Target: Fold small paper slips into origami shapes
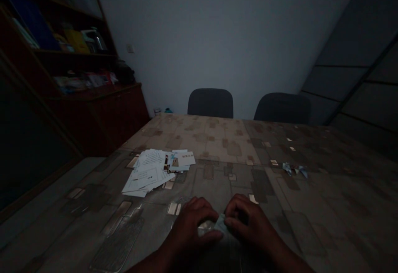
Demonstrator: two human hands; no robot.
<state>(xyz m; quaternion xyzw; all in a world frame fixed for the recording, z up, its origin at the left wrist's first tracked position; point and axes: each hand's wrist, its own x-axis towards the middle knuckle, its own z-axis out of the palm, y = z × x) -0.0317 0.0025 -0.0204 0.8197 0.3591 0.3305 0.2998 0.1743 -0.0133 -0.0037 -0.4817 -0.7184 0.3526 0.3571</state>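
Observation:
Near the front edge of the patterned table [211, 182], a small pale folded piece of paper [220, 223] is between my two hands. My left hand [199, 222] pinches its left side with thumb and fingers. On the other side, my right hand [244, 217] has its curled fingers and thumb closed on the paper's upper right edge. The paper's lower part is dim and hard to make out.
A loose pile of white papers [146, 175] and cards [183, 160] lies to the left. Small crumpled or folded paper pieces [294, 169] lie to the right. Two dark chairs [210, 102] [282, 107] stand behind the table, with a shelf cabinet [115, 107] at left.

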